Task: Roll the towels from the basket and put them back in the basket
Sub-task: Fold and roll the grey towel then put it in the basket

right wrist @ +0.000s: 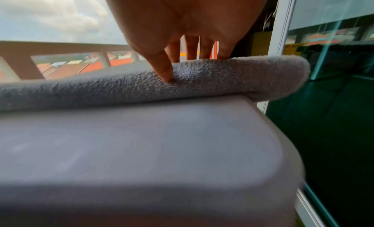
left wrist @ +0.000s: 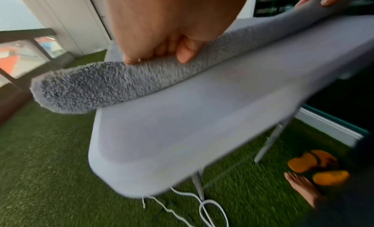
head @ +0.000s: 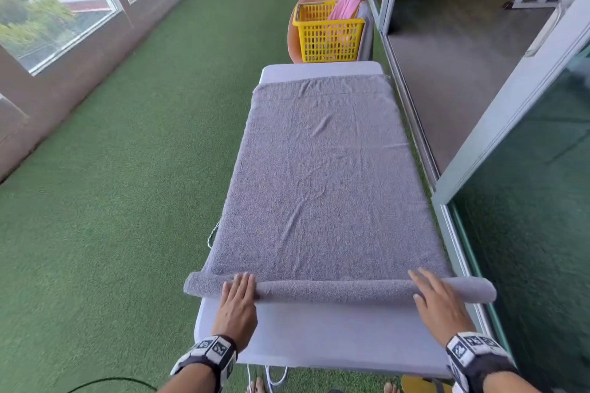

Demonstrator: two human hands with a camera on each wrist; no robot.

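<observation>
Grey towel [head: 322, 175] lies flat along the ironing-board-like table [head: 335, 335], covering most of its length; the far edge stops just short of the table's far end. The near end is rolled into a narrow tube spanning the full width and overhanging both side edges (the left overhang shows plainly in the left wrist view, the right one in the right wrist view).

Left hand [head: 238, 306] rests on the roll's left part, palm down. Head view shows fingers laid over the top of the roll, fairly straight. Left wrist view shows the fingertips [left wrist: 185, 54] bent down and pressing into the terry pile; whether they wrap round the roll, I cannot tell.

Right hand [head: 439, 303] rests on the roll's right part, fingers extended and slightly spread over the top. In the right wrist view the thumb [right wrist: 164, 67] digs into the near face of the roll while the other fingers reach over the crest.

Yellow basket [head: 329, 32] stands beyond the far end of the table, well apart from the hands. A pink towel [head: 346, 5] hangs over its rim, with another grey cloth beside it.

Bare table surface lies between the roll and the near edge. Green artificial turf [head: 127, 201] covers the floor. Orange sandals [left wrist: 317, 166] lie by the person's bare foot under the table.
</observation>
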